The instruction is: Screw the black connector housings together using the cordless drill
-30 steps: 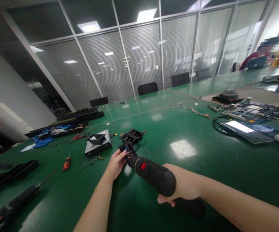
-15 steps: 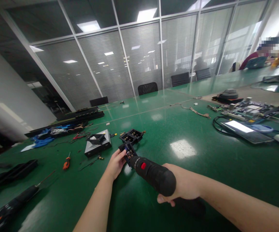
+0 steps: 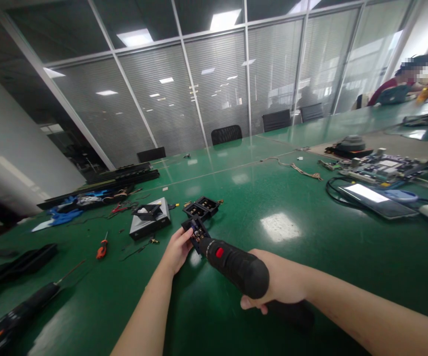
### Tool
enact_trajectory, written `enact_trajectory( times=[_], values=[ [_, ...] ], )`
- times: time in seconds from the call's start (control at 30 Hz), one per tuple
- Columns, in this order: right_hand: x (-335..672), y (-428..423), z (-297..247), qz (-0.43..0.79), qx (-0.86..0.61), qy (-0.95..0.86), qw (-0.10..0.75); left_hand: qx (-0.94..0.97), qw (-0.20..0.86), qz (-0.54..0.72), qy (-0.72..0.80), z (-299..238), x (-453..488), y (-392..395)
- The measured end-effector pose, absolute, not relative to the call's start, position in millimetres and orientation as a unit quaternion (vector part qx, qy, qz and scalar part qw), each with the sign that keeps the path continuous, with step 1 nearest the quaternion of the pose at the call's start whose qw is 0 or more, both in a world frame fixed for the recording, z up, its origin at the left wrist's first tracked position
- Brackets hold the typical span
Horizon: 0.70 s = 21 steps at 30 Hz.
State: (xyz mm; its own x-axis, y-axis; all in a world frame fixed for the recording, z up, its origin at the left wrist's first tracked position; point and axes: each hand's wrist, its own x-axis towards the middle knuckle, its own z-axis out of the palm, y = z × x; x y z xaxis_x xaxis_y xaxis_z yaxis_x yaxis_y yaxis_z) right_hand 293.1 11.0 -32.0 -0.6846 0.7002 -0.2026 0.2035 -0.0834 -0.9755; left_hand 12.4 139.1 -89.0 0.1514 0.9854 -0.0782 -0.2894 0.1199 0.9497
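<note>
Right hand (image 3: 282, 279) clenched round the grip of one black power driver (image 3: 232, 264), nearest the viewer over the tabletop (image 3: 206, 319). Left hand (image 3: 179, 247) grasps one black housing (image 3: 198, 231) by its left side, well short of the tabletop's far edge; driver nose over it, bit hidden, contact uncertain. Risks, as judged: a tilted driver could skid into the left fingers close by; a light hold could let the housing twist under torque. Counts, near to far: toward the left edge, one long black tool (image 3: 17, 314) and one orange screwdriver (image 3: 102, 249); just beyond the housing, one two-celled black unit (image 3: 202, 209); left of that, one grey box (image 3: 150, 227); toward the right edge, one phone-like device (image 3: 380, 200), one circuit board (image 3: 388, 169); past the far edge, four chair backs (image 3: 227, 134).
</note>
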Motion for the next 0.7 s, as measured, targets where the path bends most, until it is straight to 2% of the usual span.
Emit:
enact_trajectory(
  times=[0.7],
  values=[
    [294.1, 10.6, -33.6, 0.648, -0.342, -0.651, 0.197, 0.437, 0.617, 0.507, 0.413, -90.2, 12.5, 139.7]
  ],
)
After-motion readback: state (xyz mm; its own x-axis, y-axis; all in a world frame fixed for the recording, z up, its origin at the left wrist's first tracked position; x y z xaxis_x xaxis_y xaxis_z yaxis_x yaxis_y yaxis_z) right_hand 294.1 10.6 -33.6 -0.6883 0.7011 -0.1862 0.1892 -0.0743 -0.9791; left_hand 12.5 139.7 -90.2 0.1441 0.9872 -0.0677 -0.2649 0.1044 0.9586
